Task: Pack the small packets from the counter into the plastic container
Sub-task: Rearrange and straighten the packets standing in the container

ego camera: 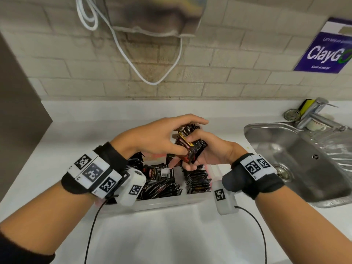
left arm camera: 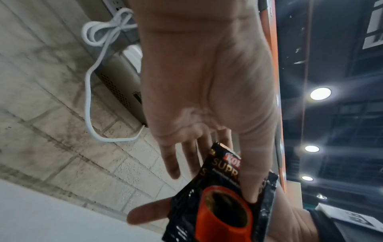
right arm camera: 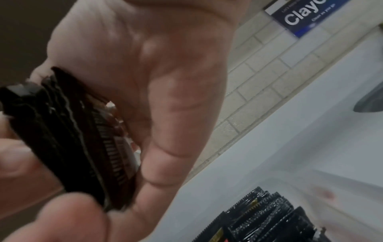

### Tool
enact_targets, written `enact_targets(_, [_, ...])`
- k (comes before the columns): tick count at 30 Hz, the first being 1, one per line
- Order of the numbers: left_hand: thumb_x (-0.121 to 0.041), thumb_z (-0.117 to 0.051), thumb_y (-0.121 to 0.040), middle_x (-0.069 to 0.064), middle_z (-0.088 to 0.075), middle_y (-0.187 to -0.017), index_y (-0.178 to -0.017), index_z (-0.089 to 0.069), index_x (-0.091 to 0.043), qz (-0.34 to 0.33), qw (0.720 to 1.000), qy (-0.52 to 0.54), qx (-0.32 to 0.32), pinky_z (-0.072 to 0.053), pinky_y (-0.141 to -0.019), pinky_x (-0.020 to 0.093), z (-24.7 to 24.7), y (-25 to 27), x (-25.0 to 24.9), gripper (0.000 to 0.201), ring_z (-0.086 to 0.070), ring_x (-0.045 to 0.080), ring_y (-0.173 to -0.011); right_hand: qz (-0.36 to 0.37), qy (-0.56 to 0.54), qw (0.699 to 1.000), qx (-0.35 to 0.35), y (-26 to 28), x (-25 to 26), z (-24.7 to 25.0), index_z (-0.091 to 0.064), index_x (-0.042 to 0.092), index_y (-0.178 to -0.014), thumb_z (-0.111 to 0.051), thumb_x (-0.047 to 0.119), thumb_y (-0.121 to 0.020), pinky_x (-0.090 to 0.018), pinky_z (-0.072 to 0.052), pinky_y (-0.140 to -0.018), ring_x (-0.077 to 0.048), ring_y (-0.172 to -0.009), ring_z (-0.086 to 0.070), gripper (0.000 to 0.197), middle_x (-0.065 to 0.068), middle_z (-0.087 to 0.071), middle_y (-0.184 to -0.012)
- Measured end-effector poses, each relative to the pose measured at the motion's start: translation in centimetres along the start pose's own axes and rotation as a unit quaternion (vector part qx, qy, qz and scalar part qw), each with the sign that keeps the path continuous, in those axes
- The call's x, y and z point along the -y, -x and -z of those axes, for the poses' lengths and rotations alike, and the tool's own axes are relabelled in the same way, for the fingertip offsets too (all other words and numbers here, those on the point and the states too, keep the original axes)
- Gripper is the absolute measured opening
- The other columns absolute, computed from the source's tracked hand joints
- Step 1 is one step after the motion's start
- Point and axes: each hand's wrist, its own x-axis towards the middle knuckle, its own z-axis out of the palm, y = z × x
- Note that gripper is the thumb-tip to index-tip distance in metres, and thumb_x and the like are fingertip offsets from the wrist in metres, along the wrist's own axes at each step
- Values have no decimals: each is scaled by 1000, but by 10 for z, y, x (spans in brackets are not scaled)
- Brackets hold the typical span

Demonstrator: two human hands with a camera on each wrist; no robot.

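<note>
Head view: both hands are hovering over the clear plastic container (ego camera: 171, 203), which is sitting on the white counter (ego camera: 171, 235) w/ rows of black packets (ego camera: 197, 181) standing on edge inside, more lying loose at its left side. Right hand (ego camera: 207, 151) is gripping a stack of black coffee sachets (ego camera: 190, 147), fingers curled round it, palm up. Left hand (ego camera: 156, 136) is reaching across from the left; thumb is pressing the front of the stack, fingers are arching over its top. Steel sink (ego camera: 304, 161) is sitting to the right w/ a faucet (ego camera: 316, 113), a purple "ClayGo" sign (ego camera: 323, 48) is hanging on the brick wall, white cable (ego camera: 133, 60) is dangling below a wall-mounted unit.

Left wrist view: left hand (left arm camera: 207, 78) is showing palm-side, fingers spread fairly straight. Thumb is pressing onto the stack of black coffee sachets (left arm camera: 207, 204); front one is showing an orange cup & "SUPR…" lettering. Right-hand fingers are showing behind the stack.

Right wrist view: right hand (right arm camera: 155, 81) is clamping the stack of black coffee sachets (right arm camera: 72, 139) edge-on btwn thumb & curled fingers; blurry. Packets (right arm camera: 269, 217) in the container are showing at the bottom.
</note>
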Motion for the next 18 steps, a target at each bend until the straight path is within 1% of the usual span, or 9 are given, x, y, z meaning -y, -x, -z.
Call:
enact_targets(2, [-7, -75, -83, -14, -59, -133, -139, -52, -27, -17, 1000, -21, 10, -42, -107, 33, 1, -5, -3, 64, -53, 5, -126, -15, -20, 999, 23, 1, 1, 2, -49, -4, -123, -41, 32, -87, -32, -43, -64, -29, -71, -51, 51, -46, -52, -120])
enact_targets(5, [-13, -79, -82, -13, -64, -119, -128, -60, -20, -11, 999, -53, 6, -44, -101, 32, 3, -10, 1, 50, -58, 2, -112, -26, -20, 999, 32, 1, -1, 6, -54, -3, -114, -45, 36, -88, -31, -46, -65, -30, -70, -56, 48, -44, -52, -123])
enact_targets(8, [-16, -79, -82, -13, -63, -122, -131, -58, -22, 13, 998, -61, -2, -44, -102, 33, 2, -12, 6, 53, -57, 4, -115, -9, -41, 999, 11, -2, -5, 7, -65, 3, -105, -54, 38, -86, -31, -53, -67, -32, -73, -64, 41, -27, -65, -106])
enact_targets(11, [-21, -78, -84, -10, -63, -120, -129, -59, -23, 33, 995, -98, 10, -43, -98, 30, -1, -16, 12, 49, -56, 5, -111, 4, -23, 1000, -21, -5, -11, 6, -63, 5, -107, -57, 39, -88, -35, -54, -74, -38, -83, -64, 39, -17, -61, -96])
enact_targets(13, [-25, -78, -84, -7, -65, -112, -121, -62, -22, 60, 993, -102, 9, -45, -93, 34, -2, -18, 17, 40, -59, 10, -103, 6, 6, 998, -57, -9, -16, 6, -60, 7, -115, -57, 42, -90, -40, -54, -83, -38, -92, -66, 43, -13, -64, -96])
enact_targets(14, [-27, -77, -85, -5, -67, -108, -117, -62, -21, 79, 993, -93, 7, -48, -90, 38, -2, -19, 20, 36, -62, 14, -100, 12, 28, 996, -81, -11, -18, 7, -59, 12, -120, -58, 43, -89, -42, -54, -87, -36, -98, -67, 44, -12, -68, -101])
enact_targets(15, [-28, -77, -85, -3, -68, -105, -114, -62, -20, 99, 992, -81, 5, -50, -87, 40, -1, -19, 24, 34, -64, 18, -96, 23, 64, 992, -108, -12, -19, 8, -59, 19, -122, -61, 44, -88, -39, -56, -88, -29, -104, -68, 42, -8, -70, -109])
enact_targets(17, [-26, -76, -87, 0, -70, -100, -111, -60, -19, 143, 989, -41, -8, -56, -80, 37, 0, -17, 33, 30, -68, 22, -89, 36, 174, 966, -188, -12, -20, 10, -58, 29, -117, -67, 45, -87, -31, -56, -86, -16, -105, -67, 35, 2, -69, -113])
enact_targets(18, [-23, -76, -87, 1, -70, -98, -110, -59, -19, 169, 985, -12, -21, -58, -75, 33, 0, -17, 38, 29, -70, 23, -84, 32, 222, 945, -237, -12, -22, 13, -57, 28, -113, -70, 43, -86, -31, -54, -87, -15, -104, -65, 34, 2, -66, -113])
